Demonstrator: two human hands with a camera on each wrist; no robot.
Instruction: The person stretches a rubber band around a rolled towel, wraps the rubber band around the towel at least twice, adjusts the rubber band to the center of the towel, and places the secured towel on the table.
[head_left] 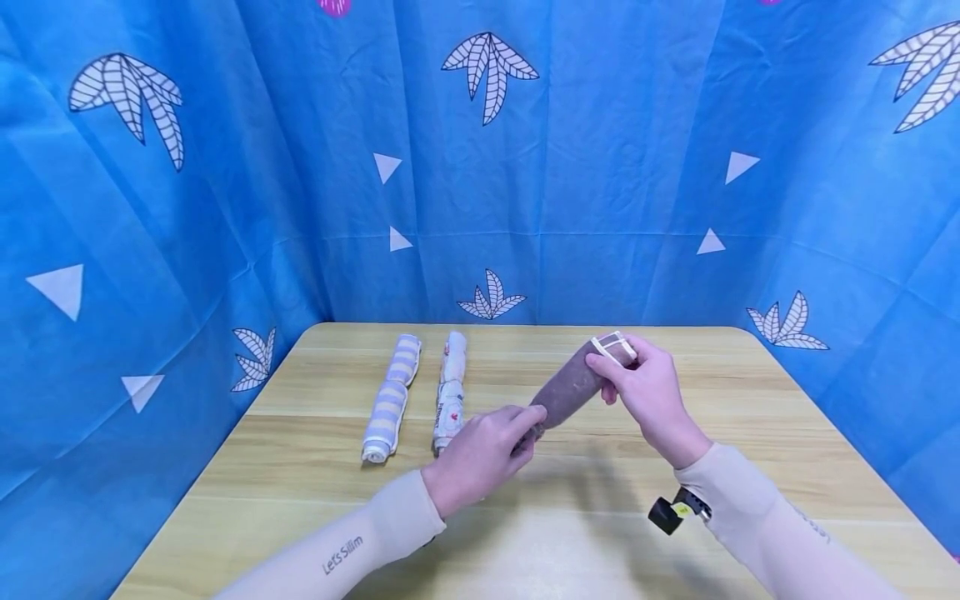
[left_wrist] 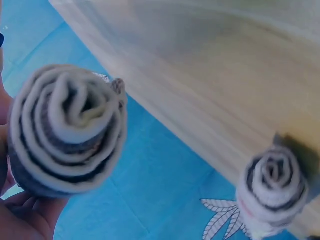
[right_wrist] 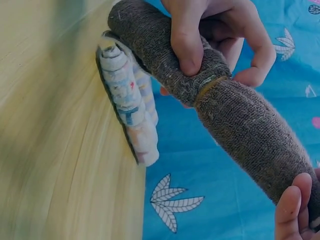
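Both hands hold a rolled grey-brown towel (head_left: 570,385) slantwise above the table. My left hand (head_left: 483,450) grips it near its pinched-in middle, where a thin yellowish band (right_wrist: 210,91) circles the roll in the right wrist view. My right hand (head_left: 652,392) holds the far end, which has white stripes, between thumb and fingers. The left wrist view looks onto the roll's spiral end (left_wrist: 75,130), pale layers alternating with dark. Left of the hands lie a white printed rolled towel (head_left: 450,400), partly behind my left hand, and a striped lavender-and-cream rolled towel (head_left: 392,400).
The two rolls lie side by side on a light wood-grain table (head_left: 300,467). A blue curtain (head_left: 622,167) with white leaves and triangles hangs around the back and sides. A small black device (head_left: 667,514) is strapped at the right wrist.
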